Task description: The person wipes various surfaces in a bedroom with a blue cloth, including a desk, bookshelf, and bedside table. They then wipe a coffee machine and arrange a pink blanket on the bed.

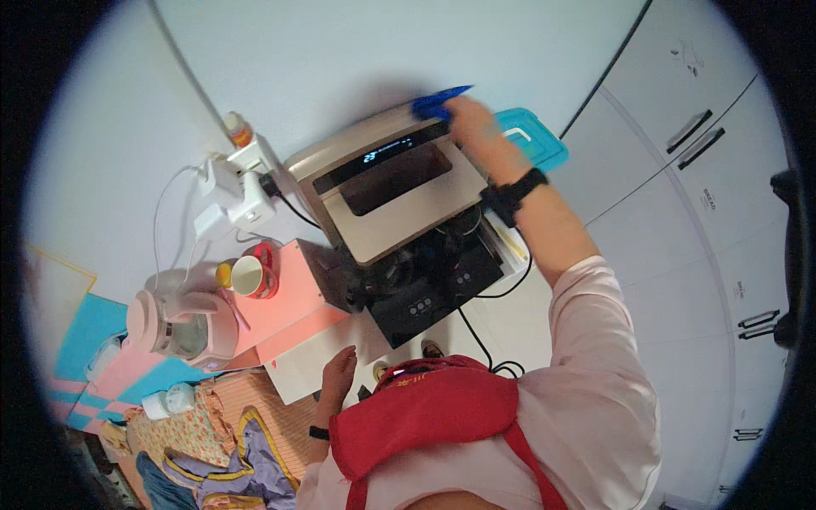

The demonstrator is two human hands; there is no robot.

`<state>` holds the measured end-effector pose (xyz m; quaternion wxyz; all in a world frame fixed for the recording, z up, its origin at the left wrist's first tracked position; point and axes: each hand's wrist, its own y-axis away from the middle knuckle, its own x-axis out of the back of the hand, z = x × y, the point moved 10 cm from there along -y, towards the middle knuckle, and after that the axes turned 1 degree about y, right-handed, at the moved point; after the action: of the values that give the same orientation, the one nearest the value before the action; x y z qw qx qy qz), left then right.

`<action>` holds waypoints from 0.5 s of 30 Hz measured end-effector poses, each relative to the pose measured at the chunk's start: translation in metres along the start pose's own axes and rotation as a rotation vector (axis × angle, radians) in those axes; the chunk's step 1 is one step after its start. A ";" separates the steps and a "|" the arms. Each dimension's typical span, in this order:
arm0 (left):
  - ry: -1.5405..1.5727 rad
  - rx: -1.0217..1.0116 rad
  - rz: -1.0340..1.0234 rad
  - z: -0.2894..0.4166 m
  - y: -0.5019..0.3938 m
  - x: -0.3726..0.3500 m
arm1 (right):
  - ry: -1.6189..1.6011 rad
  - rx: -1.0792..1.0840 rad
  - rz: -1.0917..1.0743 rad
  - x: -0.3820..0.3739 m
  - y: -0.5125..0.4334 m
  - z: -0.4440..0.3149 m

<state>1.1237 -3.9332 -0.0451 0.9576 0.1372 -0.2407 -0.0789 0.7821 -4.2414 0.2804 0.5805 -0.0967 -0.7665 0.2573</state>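
My right hand, blurred by motion, grips a bright blue cloth at the top right corner of a champagne-coloured appliance. That appliance has a dark window and a black strip with a lit display. It sits tilted above a black glass-topped unit with small round markings. My left hand hangs low before a white drawer front, loosely extended, with nothing seen in it. A black band circles each wrist.
At left, a pink cabinet bears a red mug and a pink-lidded glass kettle. White plug adapters and cords crowd the wall. A turquoise lidded box is behind my right forearm. White cupboards line the right.
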 end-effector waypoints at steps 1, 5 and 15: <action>-0.003 -0.023 -0.005 0.012 -0.001 0.000 | -0.033 -0.081 0.102 0.019 0.000 0.042; -0.041 -0.164 -0.070 0.106 -0.010 -0.005 | 0.032 -0.443 0.045 0.032 0.024 0.216; -0.493 -1.015 -0.177 0.400 -0.067 -0.130 | 0.157 -0.273 -0.268 -0.092 -0.005 0.290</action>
<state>0.8114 -4.0581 0.2162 0.8086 -0.3430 -0.3767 -0.2941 0.5386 -4.3684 0.1498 0.6488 -0.0916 -0.7528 0.0631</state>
